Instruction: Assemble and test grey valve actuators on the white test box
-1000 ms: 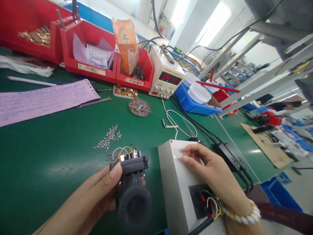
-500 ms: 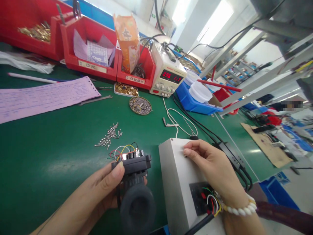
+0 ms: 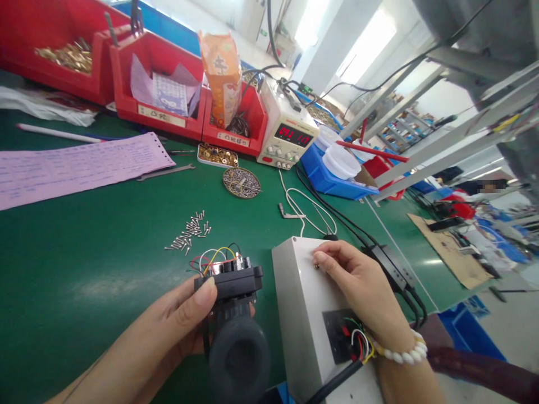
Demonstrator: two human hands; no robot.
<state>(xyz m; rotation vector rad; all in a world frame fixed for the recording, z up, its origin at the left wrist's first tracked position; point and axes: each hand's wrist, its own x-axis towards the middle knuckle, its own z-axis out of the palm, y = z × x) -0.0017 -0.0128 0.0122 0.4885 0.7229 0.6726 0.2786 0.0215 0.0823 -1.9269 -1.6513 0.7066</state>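
Note:
My left hand [image 3: 185, 314] is closed around a black joystick-like device [image 3: 236, 283], thumb on its flat housing. Its round, dark rubbery end [image 3: 239, 359] faces me. Thin coloured wires [image 3: 214, 255] loop from the far side. My right hand [image 3: 353, 280] rests over a grey box [image 3: 297, 303], thumb and forefinger pinched at a small metal part [image 3: 316, 266] on its top face; the fingertips partly hide that part. Nearer me, the box has a black panel [image 3: 332, 336] with coloured wires and a thick black cable [image 3: 337, 381].
Loose screws [image 3: 189, 233] lie on the green table [image 3: 105, 247]. Behind them are a round dish of small metal parts [image 3: 241, 183], a tray of brass parts [image 3: 217, 155], a wrench [image 3: 166, 171], red bins [image 3: 160, 120] and a lit power supply [image 3: 286, 129]. Black adapters [image 3: 391, 266] sit right of the box.
The whole view has shifted slightly. My left hand still holds the device, and my right fingers stay pinched at the same spot on the box. The digits on the power supply have changed.

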